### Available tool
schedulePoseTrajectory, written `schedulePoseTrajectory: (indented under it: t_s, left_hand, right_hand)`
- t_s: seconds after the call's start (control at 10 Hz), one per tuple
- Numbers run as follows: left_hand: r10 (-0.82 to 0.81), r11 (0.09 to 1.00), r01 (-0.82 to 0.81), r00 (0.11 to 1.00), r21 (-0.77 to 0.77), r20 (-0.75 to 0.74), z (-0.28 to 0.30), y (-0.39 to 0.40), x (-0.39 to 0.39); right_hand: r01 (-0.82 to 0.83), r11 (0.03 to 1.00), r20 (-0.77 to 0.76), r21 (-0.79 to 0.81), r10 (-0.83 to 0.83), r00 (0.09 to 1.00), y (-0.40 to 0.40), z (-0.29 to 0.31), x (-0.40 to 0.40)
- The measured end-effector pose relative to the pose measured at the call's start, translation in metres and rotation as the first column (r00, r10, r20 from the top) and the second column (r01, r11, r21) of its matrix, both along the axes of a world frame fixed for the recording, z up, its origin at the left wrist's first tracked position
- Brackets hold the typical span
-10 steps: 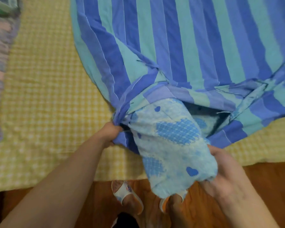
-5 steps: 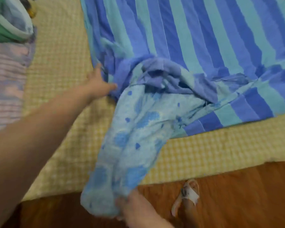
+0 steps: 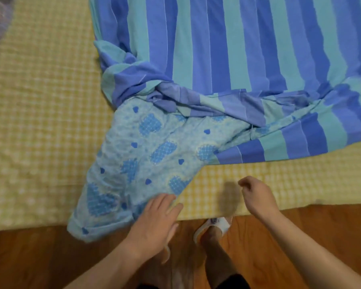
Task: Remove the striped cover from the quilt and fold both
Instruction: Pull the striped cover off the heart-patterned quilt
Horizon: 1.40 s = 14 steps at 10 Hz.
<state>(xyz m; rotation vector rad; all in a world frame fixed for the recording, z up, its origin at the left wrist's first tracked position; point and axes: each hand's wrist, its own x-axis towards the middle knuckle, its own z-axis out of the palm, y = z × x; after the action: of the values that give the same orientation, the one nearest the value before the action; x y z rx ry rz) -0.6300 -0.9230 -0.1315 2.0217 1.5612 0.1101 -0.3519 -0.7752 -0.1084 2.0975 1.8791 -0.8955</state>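
Both hands have let go since half a second ago: then the right hand gripped the quilt's pulled-out end low over the floor and the left reached to the cover's bunched edge, and now that end lies dropped on the bed. The quilt [image 3: 146, 163], pale blue with darker hearts and checked patches, sticks out of the striped cover [image 3: 227, 49] as a long tongue running toward the bed's near edge, its tip hanging just over onto the wooden floor [image 3: 40, 257]. The left hand [image 3: 156, 222] is flat with fingers straight, fingertips touching the quilt's near right edge. The right hand [image 3: 256, 197] hovers loosely curled over bare sheet, holding nothing, apart from both quilt and cover. The cover's opening is rumpled around the quilt's base, and the rest spreads flat toward the far side and off to the right. The yellow checked sheet [image 3: 40, 122] shows open room to the left and a narrow strip along the near edge. A slippered foot [image 3: 215, 228] stands on the floor between the arms.
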Motion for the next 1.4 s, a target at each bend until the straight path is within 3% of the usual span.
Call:
schedulePoseTrajectory:
  t_s: [0.1,0.2,0.3,0.4,0.5,0.6,0.7,0.8,0.9,1.0,1.1,1.2,1.3,1.4]
  left_hand:
    - [-0.144,0.989,0.145,0.989,0.033,-0.015,-0.010,0.023,0.046]
    - [-0.131,0.987,0.143,0.979,0.066,-0.156,-0.029,0.057,0.090]
    - [0.050,0.999,-0.041,0.944,0.034,-0.325,-0.038,0.100,0.098]
    - [0.205,0.979,-0.176,0.872,0.106,-0.444,-0.040,0.138,0.077]
    - [0.214,0.968,-0.102,0.812,0.230,-0.543,-0.029,0.170,0.050]
    - [0.180,0.962,0.000,0.754,0.274,-0.632,-0.011,0.186,0.031]
    - [0.293,0.956,-0.200,0.719,0.216,-0.630,0.013,0.198,0.007]
    - [0.511,0.852,-0.511,0.765,0.113,-0.392,0.040,0.204,-0.010]
    - [0.567,0.821,-0.566,0.824,-0.075,-0.009,0.080,0.178,-0.003]
    - [0.426,0.890,-0.386,0.894,-0.242,0.138,0.101,0.124,0.020]
    - [0.252,0.946,-0.223,0.962,-0.236,0.101,0.086,0.088,0.039]
    - [0.130,0.963,-0.156,0.983,-0.221,-0.126,0.048,0.079,0.045]
    - [-0.048,0.939,-0.054,0.957,-0.340,-0.286,0.013,0.078,0.054]
    - [-0.189,0.840,0.034,0.954,-0.542,-0.233,-0.014,0.080,0.054]
  right_hand:
    - [-0.298,0.930,0.052,0.217,0.294,0.955,0.052,-0.002,0.029]
    - [-0.644,0.690,0.135,0.331,0.640,0.756,0.102,-0.013,0.033]
    - [-0.785,0.602,0.289,0.145,0.733,0.616,0.131,-0.022,0.040]
    - [-0.832,0.553,0.305,-0.042,0.800,0.517,0.131,-0.025,0.072]
    - [-0.909,0.413,0.199,-0.049,0.896,0.397,0.107,-0.023,0.110]
    - [-0.923,0.353,0.163,-0.152,0.930,0.329,0.081,-0.029,0.137]
    - [-0.818,0.500,0.149,-0.285,0.866,0.477,0.072,-0.034,0.142]
    - [-0.423,0.862,0.216,-0.279,0.486,0.847,0.080,-0.034,0.114]
    - [0.434,0.816,-0.240,-0.381,-0.541,0.806,0.093,-0.017,0.075]
    - [0.478,0.289,-0.433,-0.830,-0.873,-0.224,0.102,0.010,0.047]
    - [0.589,0.214,-0.421,-0.779,-0.875,-0.239,0.100,0.028,0.029]
    - [0.894,0.359,-0.468,-0.269,-0.860,0.205,0.079,0.038,0.062]
    - [0.784,0.610,0.057,0.113,-0.792,0.608,0.038,0.038,0.121]
    - [0.706,0.694,0.266,-0.136,-0.661,0.701,0.017,0.025,0.123]
